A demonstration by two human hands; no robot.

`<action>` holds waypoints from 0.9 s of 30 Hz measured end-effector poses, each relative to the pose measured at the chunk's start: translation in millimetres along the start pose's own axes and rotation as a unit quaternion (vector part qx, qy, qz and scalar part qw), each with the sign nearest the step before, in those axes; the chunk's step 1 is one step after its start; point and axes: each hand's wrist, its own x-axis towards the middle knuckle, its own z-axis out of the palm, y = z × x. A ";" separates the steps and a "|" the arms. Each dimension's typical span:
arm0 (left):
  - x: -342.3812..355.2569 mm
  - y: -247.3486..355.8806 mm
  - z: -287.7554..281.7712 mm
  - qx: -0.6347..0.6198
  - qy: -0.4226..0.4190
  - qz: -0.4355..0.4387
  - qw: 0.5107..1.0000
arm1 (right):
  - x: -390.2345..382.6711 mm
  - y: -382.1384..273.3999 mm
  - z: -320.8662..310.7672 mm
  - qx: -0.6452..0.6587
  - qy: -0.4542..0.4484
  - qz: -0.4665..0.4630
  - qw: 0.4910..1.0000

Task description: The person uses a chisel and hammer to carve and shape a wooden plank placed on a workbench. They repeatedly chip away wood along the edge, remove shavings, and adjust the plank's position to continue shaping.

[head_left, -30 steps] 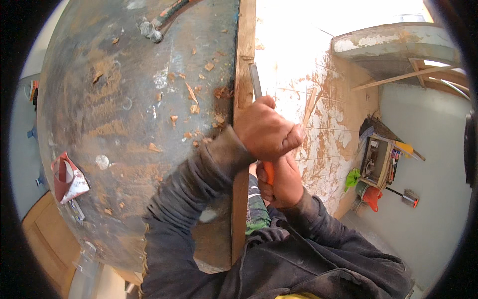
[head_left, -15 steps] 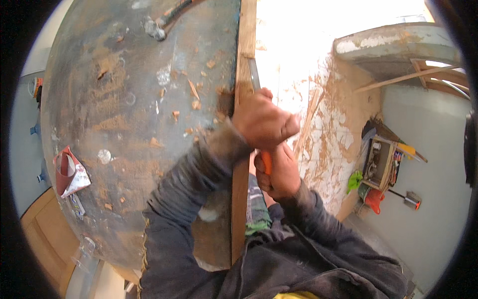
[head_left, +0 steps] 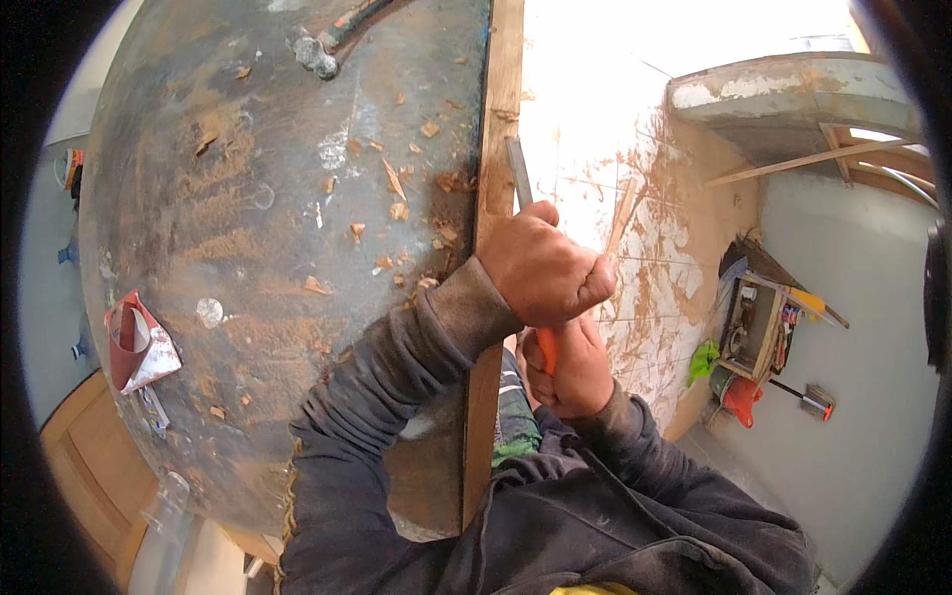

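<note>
Both the left hand (head_left: 545, 273) and right hand (head_left: 570, 372) clamp the orange-handled steel chisel (head_left: 518, 171); a slip off the narrow wooden plank (head_left: 493, 178) could gouge it.

A folded red-and-white packet (head_left: 139, 342) lies near scattered wood chips (head_left: 397, 198), apparently.

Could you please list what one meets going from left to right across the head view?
Red paper cone → wood chips → wooden strip → left hand on the chisel → green cloth → toolbox.
</note>
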 end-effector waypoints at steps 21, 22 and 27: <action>-0.2 -4.9 6.7 0.066 -0.095 0.021 0.993 | 19.6 -0.7 -12.1 0.151 -0.015 0.079 0.985; -6.1 -2.1 8.8 0.066 -0.102 0.022 0.992 | 18.8 1.3 -14.8 0.186 -0.025 0.110 0.976; -4.6 -0.5 9.6 0.047 -0.054 -0.014 0.997 | 28.4 30.9 -16.6 -0.257 0.031 -0.146 0.955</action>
